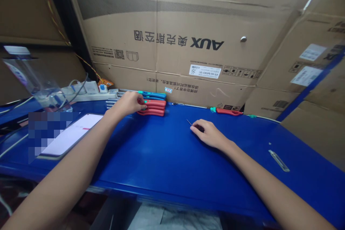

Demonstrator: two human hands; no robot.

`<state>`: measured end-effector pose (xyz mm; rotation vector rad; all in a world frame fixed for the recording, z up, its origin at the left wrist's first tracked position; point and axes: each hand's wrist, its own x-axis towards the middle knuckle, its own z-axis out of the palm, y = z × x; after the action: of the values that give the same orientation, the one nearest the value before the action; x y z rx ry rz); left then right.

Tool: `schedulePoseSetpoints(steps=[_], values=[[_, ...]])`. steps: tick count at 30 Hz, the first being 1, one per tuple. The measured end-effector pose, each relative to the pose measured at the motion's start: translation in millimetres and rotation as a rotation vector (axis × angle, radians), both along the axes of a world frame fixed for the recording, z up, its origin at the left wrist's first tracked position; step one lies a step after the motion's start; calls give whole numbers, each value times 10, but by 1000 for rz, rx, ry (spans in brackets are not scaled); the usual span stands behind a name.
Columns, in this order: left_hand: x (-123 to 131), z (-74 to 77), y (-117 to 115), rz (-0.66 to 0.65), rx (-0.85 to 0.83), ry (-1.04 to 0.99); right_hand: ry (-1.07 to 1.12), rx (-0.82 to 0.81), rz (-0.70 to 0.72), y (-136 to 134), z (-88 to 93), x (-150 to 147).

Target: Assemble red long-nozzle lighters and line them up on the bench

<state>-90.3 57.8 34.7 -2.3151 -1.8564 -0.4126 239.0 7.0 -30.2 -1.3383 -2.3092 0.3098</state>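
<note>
Head view, both forearms reaching over a blue table (pixel 161 158). Left hand (pixel 129 103) is on a stack of red-handled tools (pixel 153 108), fingers (pixel 141 100) bunched and pinching its left end, with a teal bit showing by the fingertips. Blue-handled tools (pixel 153 95) lie just behind the stack. Right hand (pixel 207 133) rests on the table well apart from it, fingers pressed together, a thin metal pin (pixel 189 122) poking out beside them; can't tell if it's pinched. Another red tool (pixel 229 111) lies at the back edge. Tablet (pixel 72 134) at left, power strip (pixel 81 94) behind it, cardboard box (pixel 172 18) along the back.
</note>
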Motion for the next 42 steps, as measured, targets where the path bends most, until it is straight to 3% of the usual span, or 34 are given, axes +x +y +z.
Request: schedulePoseSetpoints(steps=[42], values=[[-1,1,-19,-1,6,-41,0,4,-1,-5,7,3]])
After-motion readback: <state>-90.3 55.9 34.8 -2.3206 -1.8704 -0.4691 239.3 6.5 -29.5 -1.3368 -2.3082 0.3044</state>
